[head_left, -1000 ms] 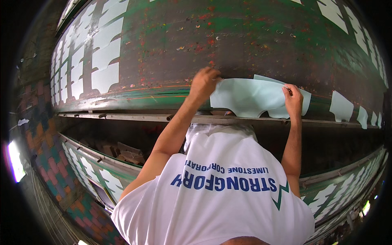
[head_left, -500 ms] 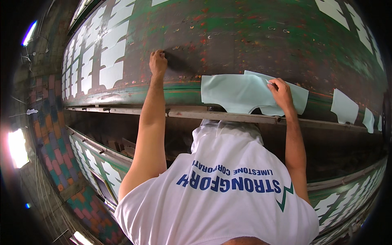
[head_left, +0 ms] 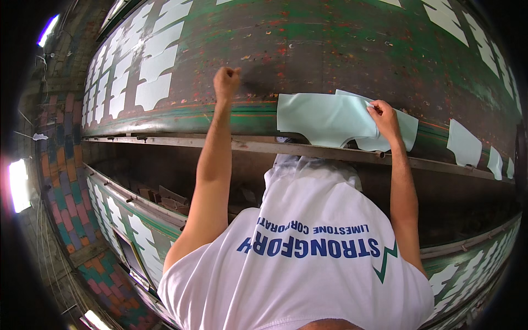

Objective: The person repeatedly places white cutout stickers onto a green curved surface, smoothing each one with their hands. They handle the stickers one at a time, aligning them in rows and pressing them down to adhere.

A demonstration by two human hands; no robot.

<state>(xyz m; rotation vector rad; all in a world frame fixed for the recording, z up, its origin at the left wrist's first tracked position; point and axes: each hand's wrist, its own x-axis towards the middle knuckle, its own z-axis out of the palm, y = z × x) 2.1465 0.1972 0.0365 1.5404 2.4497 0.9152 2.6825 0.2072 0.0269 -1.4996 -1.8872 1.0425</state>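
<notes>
My left hand (head_left: 226, 86) is closed above the dark, stained work surface (head_left: 308, 63), a little left of two pale mint sheet pieces. Its fingers are curled together; what they hold, if anything, is hidden. The front sheet (head_left: 324, 116) has curved cut-outs along its lower edge and lies at the near edge of the surface. It overlaps a second sheet (head_left: 405, 127), which shows behind it and to its right. My right hand (head_left: 385, 120) pinches the front sheet's upper right edge between thumb and fingers, with the palm over the second sheet.
Rows of similar pale pieces (head_left: 157, 77) lie at the far left and upper right (head_left: 448, 22). More pieces (head_left: 463, 144) hang along the near edge at right. A metal rail (head_left: 308, 149) runs before me, with a dark gap below. Lower tiers (head_left: 146, 236) also carry pieces.
My left hand has moved slightly right and nearer to me, still closed. My right hand keeps its pinch on the front sheet. The whole view has shifted a little.
</notes>
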